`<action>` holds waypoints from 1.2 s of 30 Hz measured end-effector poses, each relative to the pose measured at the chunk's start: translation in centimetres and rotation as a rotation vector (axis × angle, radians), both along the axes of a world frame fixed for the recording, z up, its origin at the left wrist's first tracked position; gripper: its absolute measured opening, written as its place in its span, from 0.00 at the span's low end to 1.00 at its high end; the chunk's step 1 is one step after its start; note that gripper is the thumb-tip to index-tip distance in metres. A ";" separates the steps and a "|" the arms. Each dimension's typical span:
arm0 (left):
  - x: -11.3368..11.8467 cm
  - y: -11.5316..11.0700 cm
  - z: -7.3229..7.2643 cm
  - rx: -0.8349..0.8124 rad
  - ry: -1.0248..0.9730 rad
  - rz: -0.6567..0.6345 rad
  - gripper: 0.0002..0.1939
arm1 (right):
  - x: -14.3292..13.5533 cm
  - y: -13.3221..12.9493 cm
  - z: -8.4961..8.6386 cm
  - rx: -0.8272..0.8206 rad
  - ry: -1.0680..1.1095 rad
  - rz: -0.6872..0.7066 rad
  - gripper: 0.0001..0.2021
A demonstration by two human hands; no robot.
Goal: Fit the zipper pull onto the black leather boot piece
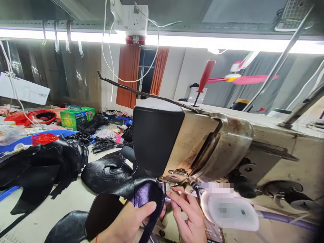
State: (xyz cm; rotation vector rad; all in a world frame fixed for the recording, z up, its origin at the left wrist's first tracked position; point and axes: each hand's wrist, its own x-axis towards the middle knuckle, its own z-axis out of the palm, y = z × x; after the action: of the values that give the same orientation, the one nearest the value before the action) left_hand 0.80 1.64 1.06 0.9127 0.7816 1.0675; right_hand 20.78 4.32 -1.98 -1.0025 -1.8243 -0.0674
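Curved glossy black leather piece (145,192) pinched by left hand (130,217), likely steadying edge under cream metal sewing machine (192,131) above hands; right hand (188,214) alongside, grip unclear.

Machine (189,135) looms above the right hand (188,214), lamp (229,211) blocks its right side, but there's bare table (68,195) left, between black pieces (43,165)!

A single view looks from the person's head, forward and down across the desk (45,209). The left hand (129,219) and right hand (188,214) sit close to it at the near edge; the sewing machine (194,135), also close, fills much of the right. Beyond, it reaches the far orange curtains (128,74), with the light strip (202,43) above.
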 end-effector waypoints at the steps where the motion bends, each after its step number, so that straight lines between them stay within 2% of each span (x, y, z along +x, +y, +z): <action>1: 0.1 -0.1 0.1 -0.014 -0.007 0.011 0.20 | 0.0 0.0 -0.1 0.005 -0.032 -0.008 0.12; 5: 0.6 -0.2 0.2 -0.053 -0.033 0.053 0.23 | 0.1 0.0 -0.4 0.029 -0.118 -0.036 0.12; 12: 1.5 0.4 -1.0 -0.138 -0.085 0.112 0.27 | 0.0 0.0 -0.6 0.023 -0.131 -0.030 0.12; 16: 1.8 0.5 -0.6 -0.181 -0.069 0.134 0.30 | 0.0 0.0 -0.7 0.023 -0.131 -0.043 0.12; 19: 1.9 0.5 -0.4 -0.190 -0.016 0.135 0.32 | 0.1 0.1 -0.8 0.033 -0.137 -0.054 0.12; 23: 1.8 0.6 -0.9 -0.144 0.082 0.110 0.32 | 0.1 0.2 -0.8 0.033 -0.143 -0.061 0.12; 28: 2.3 0.5 -1.6 -0.097 0.303 0.198 0.35 | -0.1 -0.1 -0.3 0.050 -0.147 -0.060 0.12; 32: 2.8 0.7 -1.0 -0.069 0.384 0.290 0.33 | -0.5 -0.4 0.1 0.035 -0.133 -0.034 0.13; 36: 2.9 1.2 0.2 -0.054 0.440 0.279 0.33 | -0.4 -0.4 -0.2 0.035 -0.139 -0.036 0.13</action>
State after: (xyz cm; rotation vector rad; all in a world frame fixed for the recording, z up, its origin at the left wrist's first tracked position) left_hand 3.66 2.80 1.23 1.0278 1.3270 1.0920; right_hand 20.43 3.91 -2.22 -1.0279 -1.9243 -0.1945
